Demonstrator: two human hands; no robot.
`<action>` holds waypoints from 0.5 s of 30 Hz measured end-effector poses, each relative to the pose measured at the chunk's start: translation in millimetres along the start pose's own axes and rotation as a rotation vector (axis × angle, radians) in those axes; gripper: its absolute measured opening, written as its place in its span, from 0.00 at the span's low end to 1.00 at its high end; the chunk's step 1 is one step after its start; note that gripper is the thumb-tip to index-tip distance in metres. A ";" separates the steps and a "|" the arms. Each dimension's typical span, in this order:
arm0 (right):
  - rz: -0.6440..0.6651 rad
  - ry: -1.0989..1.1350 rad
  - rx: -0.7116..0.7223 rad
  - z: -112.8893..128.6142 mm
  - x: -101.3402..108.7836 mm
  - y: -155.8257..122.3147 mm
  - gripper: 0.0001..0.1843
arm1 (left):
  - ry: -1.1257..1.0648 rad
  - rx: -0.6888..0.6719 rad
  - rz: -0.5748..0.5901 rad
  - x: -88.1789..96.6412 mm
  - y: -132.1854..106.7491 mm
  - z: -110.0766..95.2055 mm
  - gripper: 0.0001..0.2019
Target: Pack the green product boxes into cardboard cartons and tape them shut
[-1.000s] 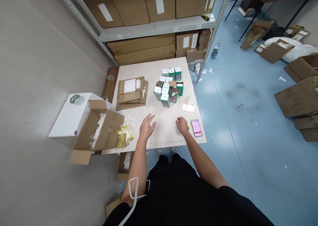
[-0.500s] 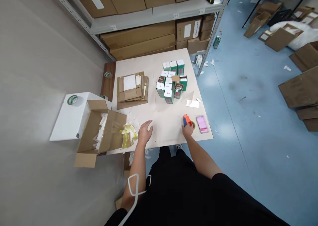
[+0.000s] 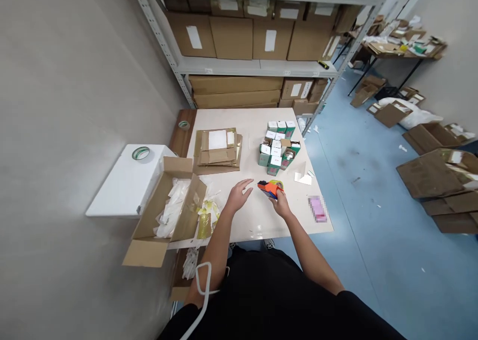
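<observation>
From the bottom of the frame, both forearms reach up over the worktop (image 3: 257, 221), elbows wide and wrists closer together. A white cord (image 3: 202, 316) runs along the left arm near the elbow.

The left hand (image 3: 239, 196), at the frame's centre, is loosely open, its fingers stretched toward the upper right and the thumb set apart from them. The right hand (image 3: 281, 204), just right of it, is closed around the handle of an orange and blue tape gun (image 3: 269, 187). The tool's nose points left, toward the left hand's fingertips but apart from them; a yellow roll shows along its upper side. Whether it touches the worktop, I cannot tell.

Left of the left hand lie yellow scraps (image 3: 204, 226), beside an open carton (image 3: 145, 253) with white stuffing. Right of the right hand lies a pixelated pink item (image 3: 317, 209).

Farther up, flattened cardboard (image 3: 218, 156) is stacked left of centre, and green-and-white boxes (image 3: 274, 164) cluster right of centre, some open. A white slip (image 3: 302, 179) lies just below and right of them. Behind, a metal shelf (image 3: 239, 67) carries cartons (image 3: 231, 37) across the top.
</observation>
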State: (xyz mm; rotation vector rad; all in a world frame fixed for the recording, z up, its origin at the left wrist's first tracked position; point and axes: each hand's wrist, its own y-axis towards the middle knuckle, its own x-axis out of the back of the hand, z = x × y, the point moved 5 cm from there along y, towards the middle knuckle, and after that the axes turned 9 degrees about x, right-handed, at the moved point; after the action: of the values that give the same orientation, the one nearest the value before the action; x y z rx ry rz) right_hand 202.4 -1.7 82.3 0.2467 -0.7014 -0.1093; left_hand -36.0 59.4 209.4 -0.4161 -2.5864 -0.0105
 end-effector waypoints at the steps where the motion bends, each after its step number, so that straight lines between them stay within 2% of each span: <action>1: 0.036 0.023 0.064 20.2 -5.8 10.1 0.15 | -0.032 -0.008 -0.012 17.3 2.9 -4.0 0.22; 5: 0.142 0.092 0.270 94.0 -19.5 40.7 0.14 | -0.093 -0.045 0.033 82.2 8.9 -15.7 0.24; 9: 0.231 0.112 0.341 150.7 -32.2 52.7 0.15 | -0.116 -0.046 0.090 126.8 0.6 -15.8 0.14; 11: 0.293 0.124 0.345 175.1 -42.5 54.9 0.18 | -0.125 -0.043 0.009 147.3 -7.6 -13.6 0.12; 15: 0.358 0.141 0.341 212.6 -62.6 59.9 0.21 | -0.116 -0.068 -0.275 195.0 -27.4 -10.0 0.10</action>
State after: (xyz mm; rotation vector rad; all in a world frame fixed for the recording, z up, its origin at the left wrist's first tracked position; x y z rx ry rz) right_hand 17.6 27.6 215.3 0.4456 -0.6117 0.3695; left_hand -199.0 89.2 316.3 -0.0848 -2.7443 -0.1760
